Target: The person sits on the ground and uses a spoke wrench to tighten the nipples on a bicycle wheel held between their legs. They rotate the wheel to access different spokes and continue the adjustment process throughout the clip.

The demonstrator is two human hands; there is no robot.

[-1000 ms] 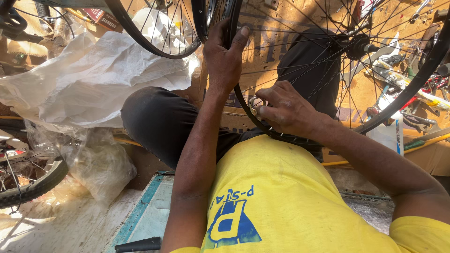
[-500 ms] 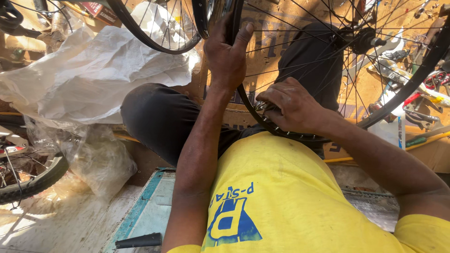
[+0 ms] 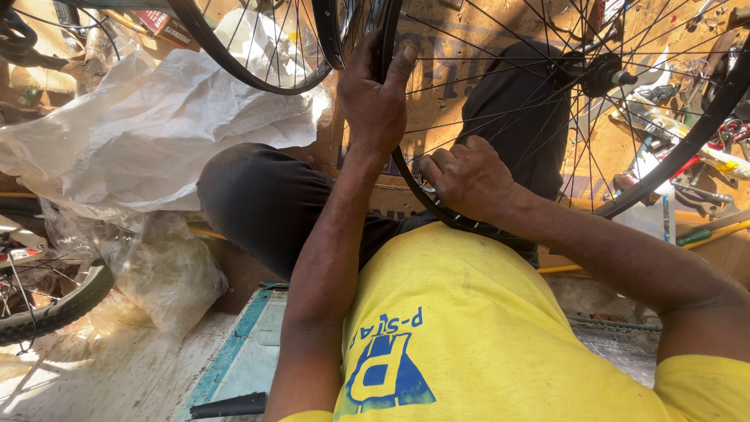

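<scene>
The fingers of the right hand [image 3: 469, 176] are curled shut at the inner edge of the black wheel rim [image 3: 664, 168], pinching something small where the spokes [image 3: 516, 86] meet it; what sits between the fingertips is too small to tell; a second ago this hand lay a shade higher with the knuckles more open, and now it is clenched and pressed closer to the rim's lowest arc, which suggests the work at this one spoke end is under way rather than finished. The left hand [image 3: 375, 101] is wrapped around the rim higher up, thumb on the near face, fingers behind; it has hardly shifted, so the wheel stands much as it did, upright across the lap, its hub [image 3: 598, 72] up to the right.

Outward, room is tight: the rim's bottom touches or nearly touches the yellow shirt [image 3: 469, 336]; the dark-trousered knees [image 3: 266, 203] flank it; a second wheel [image 3: 250, 55] hangs just beside the left hand; crumpled white sheeting [image 3: 148, 133] and a clear bag [image 3: 160, 273] crowd the left; bicycle parts [image 3: 687, 168] lie beyond the rim on the right; a tyred wheel [image 3: 55, 309] lies low left; the open floor is near the teal board edge [image 3: 234, 352].
</scene>
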